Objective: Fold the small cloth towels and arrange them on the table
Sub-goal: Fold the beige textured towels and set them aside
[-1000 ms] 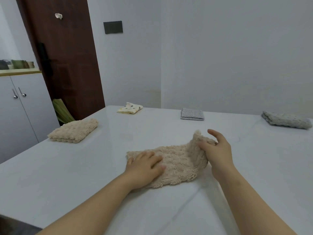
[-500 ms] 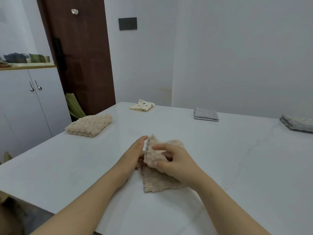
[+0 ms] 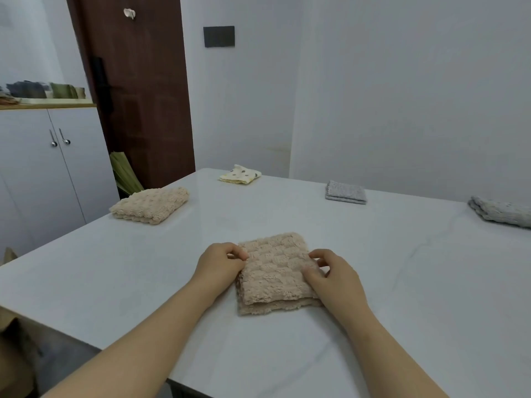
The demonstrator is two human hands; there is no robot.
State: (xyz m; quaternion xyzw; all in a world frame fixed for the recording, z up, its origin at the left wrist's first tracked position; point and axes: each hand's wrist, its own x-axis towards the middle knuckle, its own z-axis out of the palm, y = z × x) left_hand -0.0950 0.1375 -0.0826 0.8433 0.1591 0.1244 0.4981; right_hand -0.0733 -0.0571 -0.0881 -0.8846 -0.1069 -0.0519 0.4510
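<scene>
A folded beige towel (image 3: 275, 271) lies flat on the counter (image 3: 115, 268), toward six o'clock. The left hand (image 3: 219, 264) pinches its nine o'clock edge with curled fingers. The right hand (image 3: 334, 275) pinches its three o'clock edge between thumb and forefinger. Beyond lie a second beige towel (image 3: 149, 205) at ten, a spotted cream cloth (image 3: 240, 174) at twelve, a small grey towel (image 3: 345, 192) at one and a thick grey towel (image 3: 502, 211) at two.

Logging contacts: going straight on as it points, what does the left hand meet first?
The folded beige towel: the left hand appears to pinch its left edge, so contact is immediate.
</scene>
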